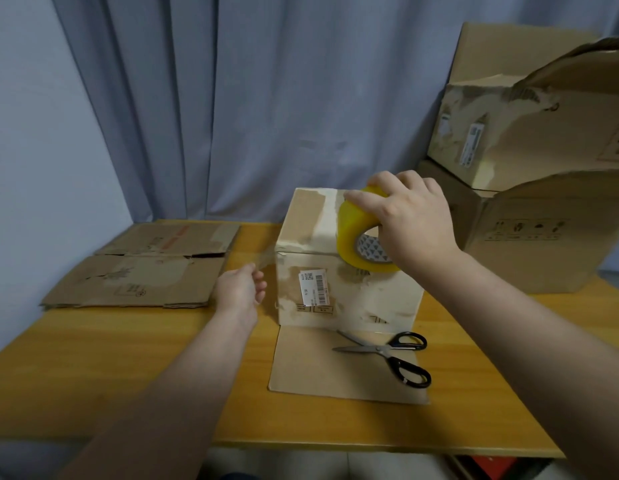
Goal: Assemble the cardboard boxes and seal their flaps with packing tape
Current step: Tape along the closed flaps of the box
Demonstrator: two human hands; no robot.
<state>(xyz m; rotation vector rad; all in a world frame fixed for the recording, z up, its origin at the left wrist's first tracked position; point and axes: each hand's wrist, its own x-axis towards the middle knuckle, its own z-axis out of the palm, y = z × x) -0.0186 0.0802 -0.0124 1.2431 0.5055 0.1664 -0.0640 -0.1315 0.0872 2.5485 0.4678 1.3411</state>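
Right hand [415, 220] grips tape roll [353, 233] (left hand [238, 289] pinches its strip [264, 259]).

A yellow wooden table [110, 358] fills the near and middle ground. Black-handled scissors [387, 351] lie to the near right, their blades parted and pointing left, handles to the right. A pale blue-grey curtain [266, 98] hangs in folds along the far side, with a plain wall [31, 133] at far left. Something red [488, 465] shows below the table's near right edge.
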